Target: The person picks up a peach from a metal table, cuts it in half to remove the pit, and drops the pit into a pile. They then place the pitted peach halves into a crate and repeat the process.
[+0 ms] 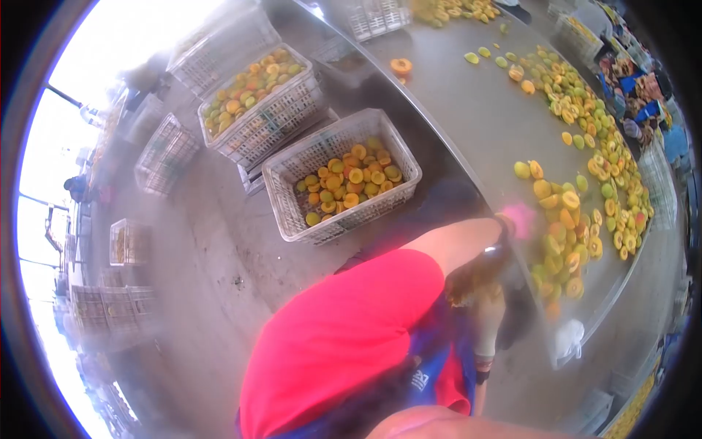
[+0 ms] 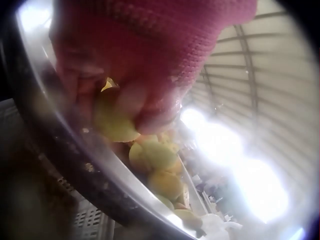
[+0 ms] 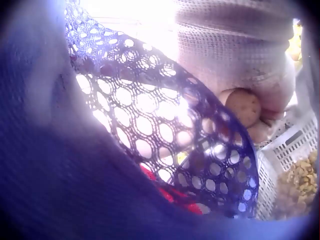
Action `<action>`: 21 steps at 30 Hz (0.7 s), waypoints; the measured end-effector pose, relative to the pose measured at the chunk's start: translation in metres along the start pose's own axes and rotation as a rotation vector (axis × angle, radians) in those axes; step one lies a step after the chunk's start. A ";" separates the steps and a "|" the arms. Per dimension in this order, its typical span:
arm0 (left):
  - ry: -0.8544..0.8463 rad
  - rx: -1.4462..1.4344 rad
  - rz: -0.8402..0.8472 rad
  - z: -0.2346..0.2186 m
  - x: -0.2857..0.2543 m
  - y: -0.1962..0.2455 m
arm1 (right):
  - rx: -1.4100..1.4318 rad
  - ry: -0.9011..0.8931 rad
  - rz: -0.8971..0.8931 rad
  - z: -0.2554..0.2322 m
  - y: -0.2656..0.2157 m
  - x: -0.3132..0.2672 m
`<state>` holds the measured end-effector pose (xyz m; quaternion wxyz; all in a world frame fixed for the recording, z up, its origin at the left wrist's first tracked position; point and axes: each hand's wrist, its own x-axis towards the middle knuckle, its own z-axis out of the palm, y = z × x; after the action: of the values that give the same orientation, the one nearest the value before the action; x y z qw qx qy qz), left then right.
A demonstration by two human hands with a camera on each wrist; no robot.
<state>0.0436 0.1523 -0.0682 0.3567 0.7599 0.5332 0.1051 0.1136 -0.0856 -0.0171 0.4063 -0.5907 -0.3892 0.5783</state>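
My left hand [image 1: 521,221], in a pink knit glove, is over the metal table's near edge, beside a heap of halved yellow peaches [image 1: 561,241]. In the left wrist view its fingers curl about a yellow-green peach [image 2: 114,119]. More peaches [image 2: 154,156] lie just past it, along the table rim [image 2: 135,187]. My right hand [image 1: 488,322] is lower, near my body and off the table edge. In the right wrist view this hand, in a pale knit glove, grips a thing with a round tan end [image 3: 243,107]; the rest of it is hidden.
On the floor to the left stands a white crate [image 1: 292,230] part filled with peach halves, with a fuller crate [image 1: 274,135] behind it. A long heap of peaches [image 1: 618,175] runs along the table's far side. A white plastic bag [image 1: 569,338] hangs at the table corner.
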 end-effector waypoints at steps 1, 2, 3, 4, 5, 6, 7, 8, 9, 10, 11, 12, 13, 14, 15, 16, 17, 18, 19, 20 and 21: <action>0.058 -0.074 0.025 -0.006 -0.008 0.007 | 0.000 -0.022 -0.010 -0.002 0.003 0.004; 0.117 -0.149 0.048 -0.010 -0.017 0.014 | -0.571 -0.006 -0.493 -0.010 0.008 0.009; 0.137 -0.148 0.033 -0.020 -0.031 0.020 | -1.134 0.020 -0.986 -0.016 0.013 0.012; 0.045 -0.565 0.025 -0.033 -0.049 0.025 | -1.130 0.002 -1.006 -0.019 0.017 0.013; -0.049 -0.983 0.026 -0.039 -0.062 0.027 | -1.089 0.000 -0.937 -0.021 0.021 0.014; -0.029 -0.985 0.026 -0.033 -0.066 0.025 | -1.052 0.002 -0.867 -0.024 0.023 0.015; -0.029 -1.135 0.100 -0.025 -0.068 0.020 | -1.071 0.027 -0.905 -0.024 0.023 0.017; -0.029 -1.281 0.177 -0.020 -0.072 0.017 | -1.068 0.017 -0.922 -0.029 0.029 0.021; -0.010 -1.276 0.181 -0.018 -0.080 0.013 | -1.107 0.009 -0.945 -0.036 0.039 0.029; -0.080 -1.390 0.245 -0.017 -0.096 0.009 | -1.148 0.002 -0.966 -0.042 0.045 0.034; -0.155 -1.503 0.309 -0.016 -0.108 0.005 | -1.175 0.010 -0.988 -0.042 0.044 0.034; -0.142 -1.500 0.311 -0.015 -0.116 0.000 | -1.172 0.002 -0.998 -0.039 0.042 0.035; -0.028 -1.290 0.373 -0.014 -0.122 -0.005 | -1.083 -0.014 -0.997 -0.032 0.034 0.032; 0.081 -1.074 0.428 -0.016 -0.129 -0.010 | -0.995 -0.029 -0.995 -0.024 0.025 0.029; -0.042 -1.277 0.235 -0.035 -0.147 -0.002 | -0.993 -0.034 -1.002 -0.015 0.017 0.023; -0.036 -1.275 0.238 -0.027 -0.140 -0.007 | -0.687 -0.025 -0.748 -0.005 0.009 0.016; 0.055 -1.323 0.290 -0.013 -0.129 -0.014 | -0.384 -0.015 -0.491 -0.001 0.005 0.012; 0.145 -1.369 0.343 -0.002 -0.119 -0.020 | -0.384 -0.013 -0.495 -0.009 0.018 0.021; 0.144 -1.367 0.346 -0.009 -0.126 -0.016 | -0.453 0.017 -0.547 -0.022 0.041 0.035; 0.059 -1.572 0.307 -0.023 -0.137 -0.010 | -0.522 0.048 -0.598 -0.025 0.048 0.040; -0.034 -1.775 0.263 -0.030 -0.144 -0.006 | -0.522 0.053 -0.599 -0.030 0.054 0.041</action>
<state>-0.0358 0.0389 -0.0190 0.8057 0.2609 0.1590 0.5074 0.1442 -0.0682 -0.0826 0.4031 -0.5494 -0.6674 0.3004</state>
